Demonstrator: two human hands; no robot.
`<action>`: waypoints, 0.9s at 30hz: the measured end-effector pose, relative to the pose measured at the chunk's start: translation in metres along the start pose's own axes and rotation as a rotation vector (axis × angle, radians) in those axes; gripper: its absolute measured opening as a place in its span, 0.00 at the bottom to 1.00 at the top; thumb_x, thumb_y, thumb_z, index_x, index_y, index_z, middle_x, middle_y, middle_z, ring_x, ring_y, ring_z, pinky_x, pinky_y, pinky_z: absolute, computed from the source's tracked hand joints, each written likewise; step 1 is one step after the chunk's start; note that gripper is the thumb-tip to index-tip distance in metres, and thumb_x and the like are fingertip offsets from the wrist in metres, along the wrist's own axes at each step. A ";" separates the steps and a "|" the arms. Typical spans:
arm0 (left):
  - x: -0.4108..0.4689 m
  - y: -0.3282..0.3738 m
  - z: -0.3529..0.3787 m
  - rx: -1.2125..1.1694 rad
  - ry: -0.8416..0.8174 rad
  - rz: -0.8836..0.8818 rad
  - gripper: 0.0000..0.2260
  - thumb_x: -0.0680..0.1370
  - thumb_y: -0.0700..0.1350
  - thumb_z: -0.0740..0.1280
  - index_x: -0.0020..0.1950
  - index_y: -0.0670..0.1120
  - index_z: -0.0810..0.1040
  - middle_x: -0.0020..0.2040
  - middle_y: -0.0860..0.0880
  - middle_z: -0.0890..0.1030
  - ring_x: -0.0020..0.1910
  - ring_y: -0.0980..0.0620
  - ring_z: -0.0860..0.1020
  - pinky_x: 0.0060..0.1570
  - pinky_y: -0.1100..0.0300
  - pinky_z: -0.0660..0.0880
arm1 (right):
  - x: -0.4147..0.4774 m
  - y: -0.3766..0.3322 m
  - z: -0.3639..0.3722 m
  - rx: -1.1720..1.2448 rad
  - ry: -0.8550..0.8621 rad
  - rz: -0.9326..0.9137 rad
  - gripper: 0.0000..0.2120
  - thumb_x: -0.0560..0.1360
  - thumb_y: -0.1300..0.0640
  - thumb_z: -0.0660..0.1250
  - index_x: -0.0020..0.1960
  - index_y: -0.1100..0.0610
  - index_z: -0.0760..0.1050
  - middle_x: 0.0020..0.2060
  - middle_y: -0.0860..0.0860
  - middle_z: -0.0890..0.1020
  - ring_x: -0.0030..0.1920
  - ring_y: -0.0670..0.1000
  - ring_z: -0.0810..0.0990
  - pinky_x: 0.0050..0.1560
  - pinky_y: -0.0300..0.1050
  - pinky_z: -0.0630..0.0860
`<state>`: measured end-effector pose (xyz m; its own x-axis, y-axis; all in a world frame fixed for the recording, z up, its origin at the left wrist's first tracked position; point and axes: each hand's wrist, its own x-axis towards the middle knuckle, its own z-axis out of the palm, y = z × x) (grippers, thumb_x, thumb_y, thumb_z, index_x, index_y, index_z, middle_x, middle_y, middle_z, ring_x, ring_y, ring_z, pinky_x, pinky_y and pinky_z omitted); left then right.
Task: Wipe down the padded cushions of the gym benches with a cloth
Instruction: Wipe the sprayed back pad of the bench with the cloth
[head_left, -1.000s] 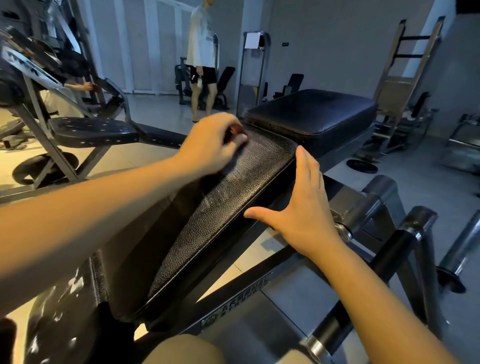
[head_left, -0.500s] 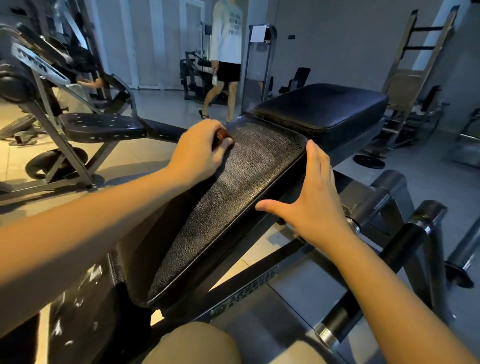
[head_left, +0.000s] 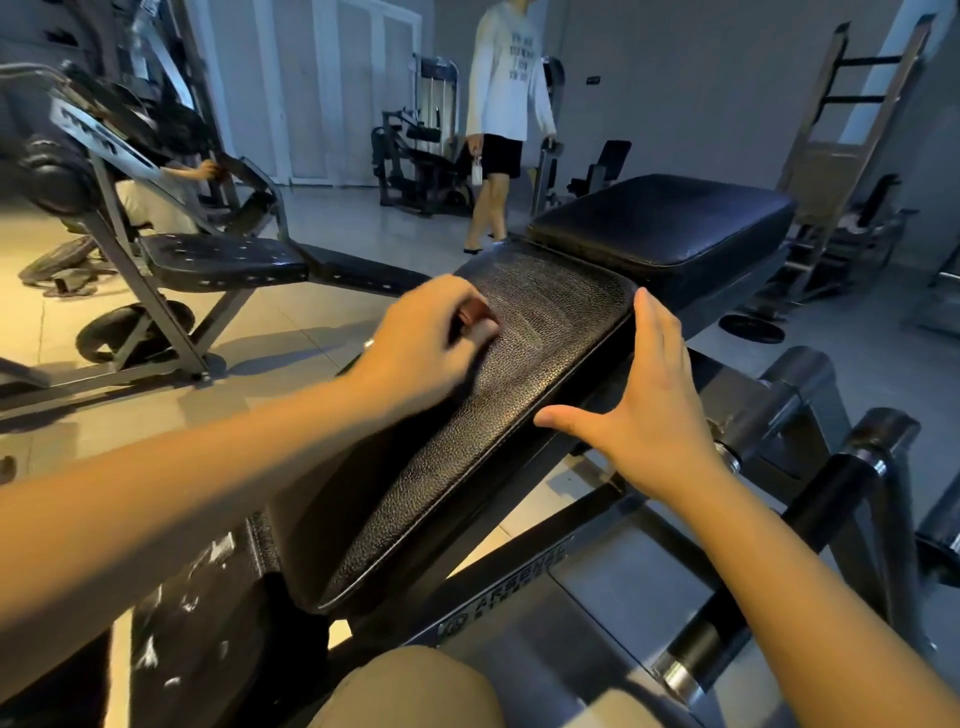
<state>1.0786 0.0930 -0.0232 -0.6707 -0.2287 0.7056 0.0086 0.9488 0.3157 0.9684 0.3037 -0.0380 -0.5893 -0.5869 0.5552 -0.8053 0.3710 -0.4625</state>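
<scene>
Cushions (head_left: 493, 441) two, cloth (head_left: 475, 313) one in left hand (head_left: 423, 340), right hand (head_left: 655, 410) flat

Dim room, warm light at left, left hand (head_left: 426, 338) motion-blurred, wide-angle bending at edges

Black textured cushion (head_left: 519, 395) tilted; reddish cloth (head_left: 474, 313) atop

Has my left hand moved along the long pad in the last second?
Yes. The left hand has slid back toward you along the long pad, away from the square seat cushion.
</scene>
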 end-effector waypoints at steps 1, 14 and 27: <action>-0.015 0.018 -0.001 -0.056 -0.049 0.124 0.09 0.80 0.49 0.69 0.54 0.44 0.79 0.49 0.49 0.80 0.49 0.50 0.77 0.49 0.57 0.73 | 0.000 0.000 0.000 -0.001 0.001 0.001 0.67 0.57 0.25 0.69 0.83 0.53 0.42 0.81 0.47 0.50 0.81 0.52 0.50 0.79 0.60 0.58; -0.040 0.010 -0.003 -0.064 -0.043 0.108 0.08 0.81 0.48 0.69 0.56 0.45 0.79 0.50 0.50 0.79 0.49 0.53 0.76 0.50 0.60 0.72 | 0.002 0.001 0.001 -0.012 0.000 0.012 0.67 0.56 0.24 0.68 0.83 0.52 0.42 0.81 0.47 0.50 0.81 0.52 0.50 0.79 0.60 0.59; -0.053 0.003 -0.011 -0.046 -0.110 0.184 0.09 0.82 0.49 0.68 0.57 0.46 0.79 0.50 0.50 0.80 0.50 0.53 0.77 0.51 0.62 0.72 | 0.001 -0.001 0.001 0.000 0.003 0.024 0.68 0.56 0.25 0.69 0.83 0.53 0.42 0.82 0.47 0.49 0.81 0.51 0.49 0.80 0.56 0.57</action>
<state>1.1228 0.1058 -0.0527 -0.7316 -0.0248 0.6813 0.1706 0.9609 0.2182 0.9689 0.3022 -0.0381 -0.6090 -0.5756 0.5458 -0.7907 0.3854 -0.4757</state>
